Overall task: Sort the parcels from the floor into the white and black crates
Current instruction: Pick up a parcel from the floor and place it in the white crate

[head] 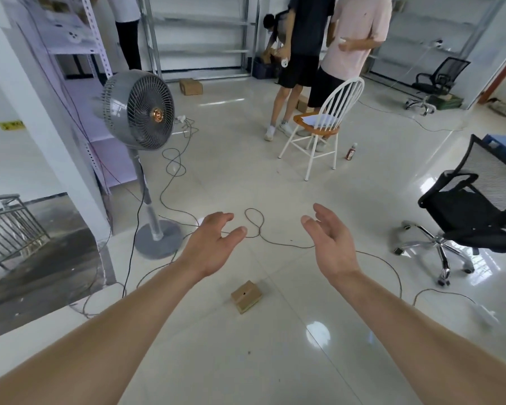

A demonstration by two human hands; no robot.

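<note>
Small brown cardboard parcel (246,296) sits on glossy pale floor tiles (275,361), between my two forearms and nearer to me than both hands. It is boxy and matte, with a tiny dark spot on the top face. It is turned so that one corner points at me, and its longer edges seem to run near-left to far-right. My left hand (214,244) is spread loose, palm down and thumb out, holding nothing. My right hand (330,241) is also wide, palm turned in toward the left, fingers straight, empty. Neither hand touches the parcel. A thin dark cable (254,226) loops on the floor just beyond my fingers. Left is a grey pedestal fan (138,109) with a round grille, right a black mesh office chair (476,206). Farther off are a white spindle-back chair (322,127), a second cardboard parcel (191,86) and people standing.
</note>
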